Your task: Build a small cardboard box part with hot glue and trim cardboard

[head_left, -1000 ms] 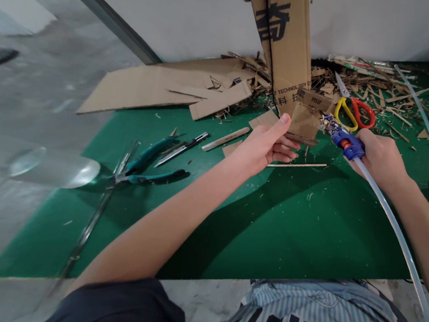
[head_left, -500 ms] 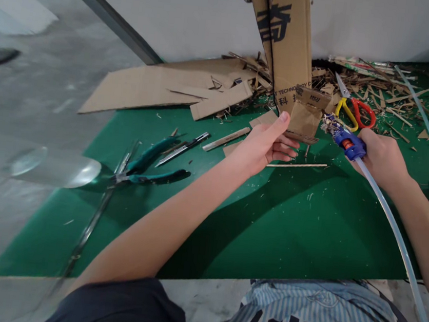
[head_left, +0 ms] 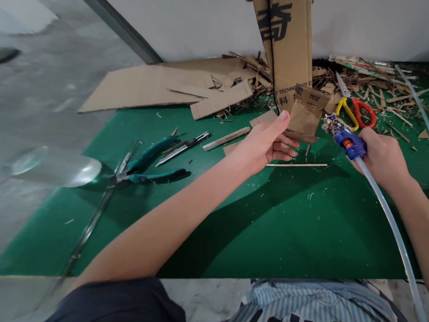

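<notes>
My left hand [head_left: 266, 145] grips a small folded piece of brown cardboard [head_left: 305, 115] by its lower left edge, thumb raised against it, holding it upright over the green mat [head_left: 177, 219]. My right hand [head_left: 383, 158] is closed around a blue glue gun [head_left: 346, 141] with a long clear glue stick [head_left: 393, 228] trailing back toward me. The gun's tip sits just to the right of the cardboard piece, close to its edge. A thin wooden stick [head_left: 297, 165] lies on the mat below my left hand.
A tall printed cardboard box [head_left: 284, 40] leans on the wall behind. Flat cardboard sheets [head_left: 161, 87] lie at the back left. Red-and-yellow scissors [head_left: 354, 112] sit amid cardboard scraps at the back right. Teal pliers [head_left: 148, 166], a utility knife [head_left: 183, 148] and a metal ruler [head_left: 93, 219] rest on the left.
The cardboard piece and the glue gun tip have shifted very slightly upward. Both hands keep the same grips.
</notes>
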`<action>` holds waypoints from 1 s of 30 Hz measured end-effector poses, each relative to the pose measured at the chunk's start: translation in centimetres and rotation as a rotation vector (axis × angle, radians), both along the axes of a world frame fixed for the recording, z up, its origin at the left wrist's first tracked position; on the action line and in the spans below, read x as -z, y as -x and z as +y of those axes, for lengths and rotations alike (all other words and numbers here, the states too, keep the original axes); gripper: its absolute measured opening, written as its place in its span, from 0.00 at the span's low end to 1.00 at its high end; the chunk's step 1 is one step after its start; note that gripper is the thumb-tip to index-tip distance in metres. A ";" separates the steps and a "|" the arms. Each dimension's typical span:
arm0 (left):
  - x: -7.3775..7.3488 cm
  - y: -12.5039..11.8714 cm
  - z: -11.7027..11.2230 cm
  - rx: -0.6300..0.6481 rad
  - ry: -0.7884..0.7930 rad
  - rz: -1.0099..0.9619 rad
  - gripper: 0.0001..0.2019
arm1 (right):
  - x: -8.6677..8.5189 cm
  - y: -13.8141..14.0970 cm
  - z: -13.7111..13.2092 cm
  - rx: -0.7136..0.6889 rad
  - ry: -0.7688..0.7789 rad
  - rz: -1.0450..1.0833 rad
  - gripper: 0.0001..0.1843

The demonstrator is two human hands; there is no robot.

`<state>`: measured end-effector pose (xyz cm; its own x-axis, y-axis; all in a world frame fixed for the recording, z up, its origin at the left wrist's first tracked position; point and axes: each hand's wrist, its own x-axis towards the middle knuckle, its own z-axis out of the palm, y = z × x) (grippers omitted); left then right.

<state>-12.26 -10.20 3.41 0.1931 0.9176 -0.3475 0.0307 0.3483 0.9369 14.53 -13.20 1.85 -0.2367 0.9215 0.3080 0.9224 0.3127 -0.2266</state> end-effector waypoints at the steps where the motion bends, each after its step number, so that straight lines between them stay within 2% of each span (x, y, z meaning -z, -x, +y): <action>1: 0.0 0.0 0.0 -0.002 0.003 0.002 0.38 | 0.0 0.0 0.0 -0.002 -0.006 -0.002 0.12; 4: 0.0 0.0 0.0 -0.001 0.008 0.002 0.39 | 0.2 -0.1 0.0 -0.018 -0.026 0.003 0.12; 10: 0.1 0.1 0.2 -0.005 0.001 -0.032 0.40 | 0.3 0.0 -0.2 -0.051 -0.056 -0.011 0.20; 17: -0.1 0.4 0.8 -0.037 -0.007 -0.039 0.48 | 0.1 0.1 -0.4 0.027 -0.142 -0.039 0.20; 24: 0.7 1.0 1.0 0.039 -0.018 0.086 0.37 | 0.6 -0.8 -0.3 0.025 -0.243 0.052 0.23; 27: 0.8 0.9 0.9 0.120 -0.005 0.169 0.34 | 1.1 -0.3 -0.2 0.096 -0.294 0.173 0.20; 30: 0.4 -0.4 1.2 0.178 0.010 0.187 0.32 | 1.9 0.3 0.0 0.167 -0.278 0.270 0.18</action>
